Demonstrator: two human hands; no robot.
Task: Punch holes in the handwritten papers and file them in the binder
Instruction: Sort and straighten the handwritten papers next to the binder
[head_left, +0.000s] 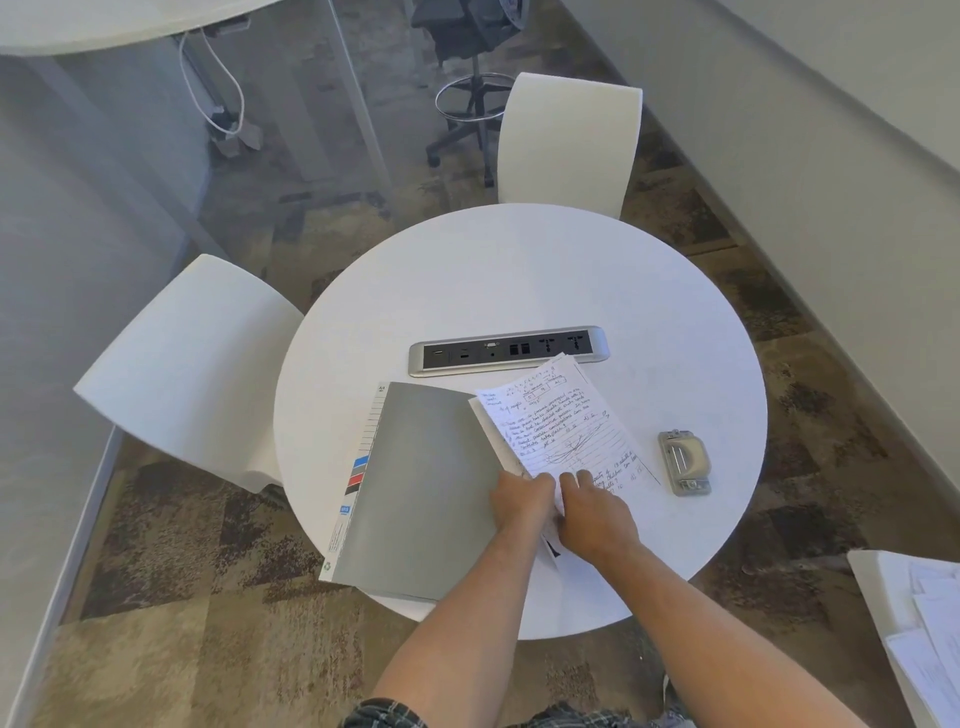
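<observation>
From the head view, the round white surface (519, 270) fills the middle of the frame, and the work is gathered at its lower edge, close to the person, presumably for easy reach. The grey binder (421, 488) lies at lower centre-left, its lower corner hanging just past the rim; coloured index tabs run down its left side.

The handwritten papers (558, 426) lie tilted just right of it, their left edge over the binder's right edge, which suggests they are being lined up at the filing side. Whether they carry holes already cannot be told.

Both hands meet at the lower end of the sheets. The left hand (522, 501) has its fingers curled over the sheets' edge where they join the binder, seemingly gripping it. The right hand (592, 512) lies on top of the pages with fingers bent, pressing them down; whether it pinches a sheet I cannot tell.

The metal hole punch (684, 461) sits apart to the right of the papers, untouched, within reach of the right hand. A power and data strip (508, 351) is set into the surface above, its right end partly covered by the top corner of the papers. Two white chairs stand at upper centre and left.
</observation>
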